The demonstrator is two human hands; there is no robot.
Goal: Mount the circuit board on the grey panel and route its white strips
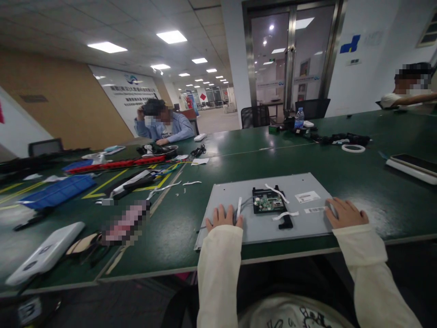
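Note:
A flat grey panel [232,193] lies on the green table before me. Near its middle sits a green circuit board [269,202] in a black bracket [255,196], with white tape strips [287,215] and a thin cable around it. My left hand [223,216] rests on the panel's left part with its fingers apart, beside an upright white strip [239,207]. At the right edge of the panel, my right hand [344,213] lies with fingers spread, its thumb side touching that edge near a barcode label [314,210].
To the left are a white power bank-like device [46,253], a blue tray [58,191] and a red strip [119,165]. A bottle [299,118], a white tape roll [353,148] and a phone [416,165] stand or lie farther off. Two people [177,125] sit across the table.

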